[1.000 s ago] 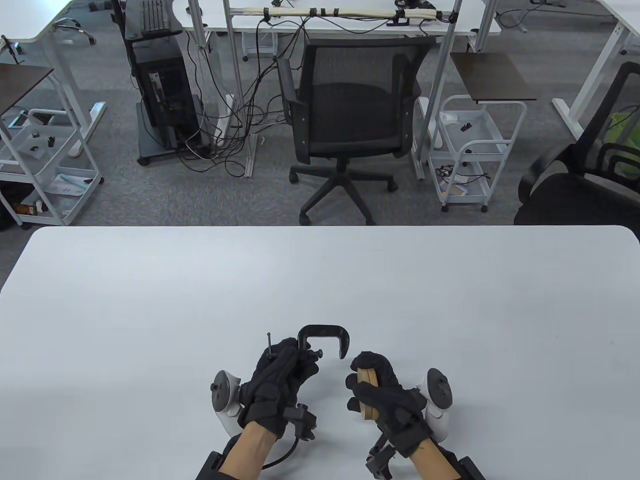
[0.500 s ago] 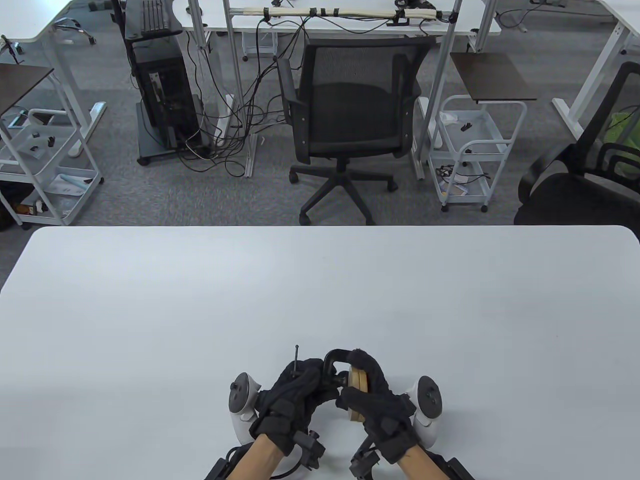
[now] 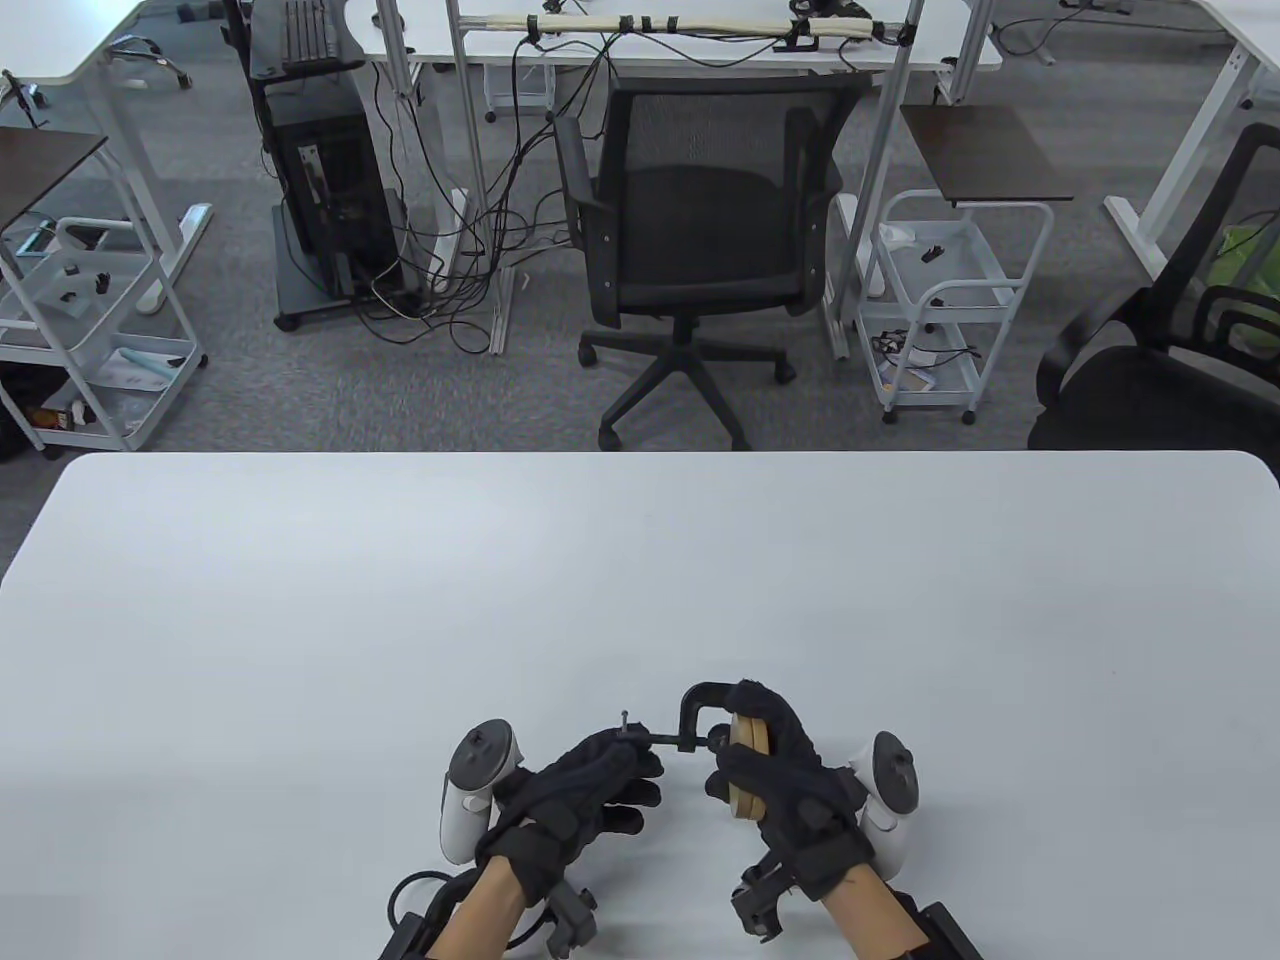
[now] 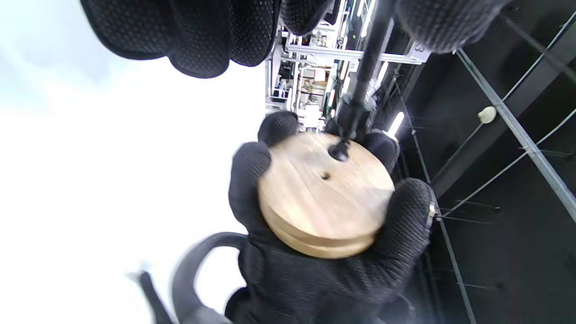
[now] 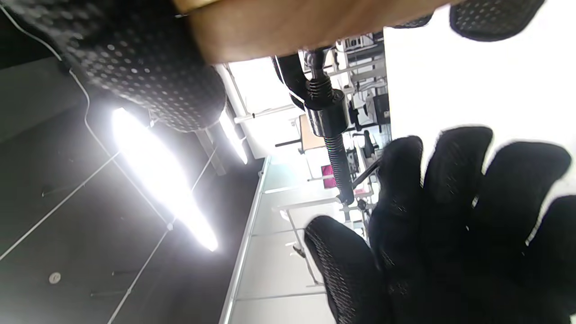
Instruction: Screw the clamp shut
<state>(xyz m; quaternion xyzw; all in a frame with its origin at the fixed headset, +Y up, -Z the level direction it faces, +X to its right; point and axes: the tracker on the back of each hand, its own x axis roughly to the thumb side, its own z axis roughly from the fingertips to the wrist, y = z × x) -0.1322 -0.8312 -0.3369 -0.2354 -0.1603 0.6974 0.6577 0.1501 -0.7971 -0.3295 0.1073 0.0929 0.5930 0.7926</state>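
A black C-clamp (image 3: 700, 697) is held just above the white table (image 3: 300, 620), its frame straddling a stack of round wooden discs (image 3: 742, 797). My right hand (image 3: 742, 748) grips the discs from the right, fingers over their top edge. The clamp's screw (image 3: 665, 741) lies level, pointing left. My left hand (image 3: 632, 752) holds the screw's handle end, where the small cross bar (image 3: 625, 718) sticks up. In the left wrist view the screw's pad (image 4: 339, 150) touches the disc face (image 4: 324, 198). The right wrist view shows the threaded screw (image 5: 335, 153) running to my left fingers (image 5: 405, 189).
Both hands work near the table's front edge. A black office chair (image 3: 690, 230) stands on the floor beyond the far edge, with white carts (image 3: 940, 300) and desks around it.
The hands came together, bringing the clamp over the discs. The clamp turned so its screw lies level. My left hand slid from the clamp's frame to the screw's handle end.
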